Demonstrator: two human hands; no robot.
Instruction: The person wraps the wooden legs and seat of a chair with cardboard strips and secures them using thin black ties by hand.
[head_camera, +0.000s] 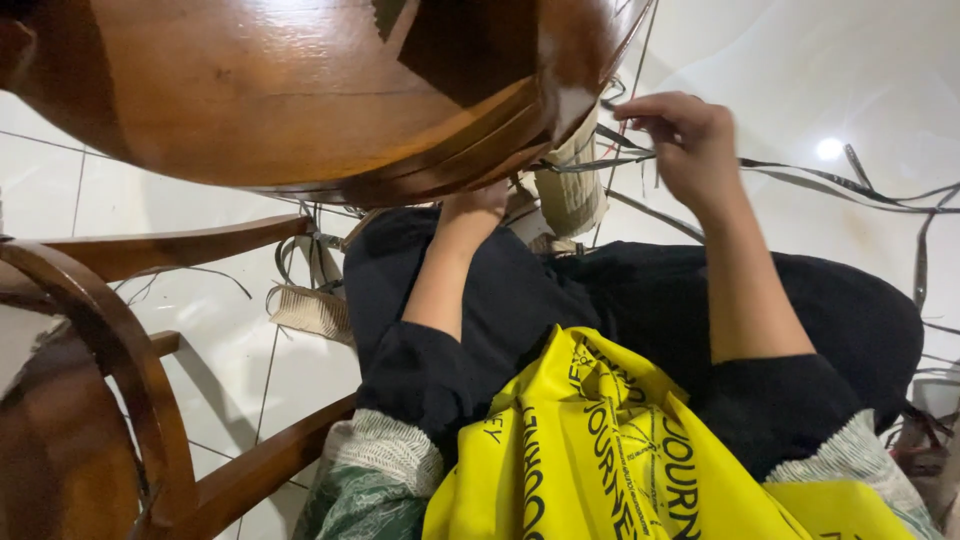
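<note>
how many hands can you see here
2. The right hand is raised at upper right, pinching thin dark strips by the wooden chair seat. The left hand reaches under the seat's edge at centre, its fingers partly hidden.

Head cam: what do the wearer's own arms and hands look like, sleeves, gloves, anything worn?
Both hands are bare: no gloves, rings or watch visible on the left hand or right hand. Forearms are uncovered. Each arm has a dark black sleeve pushed up near the elbow, over a thick knitted layer, cream ribbing turning green and white.
</note>
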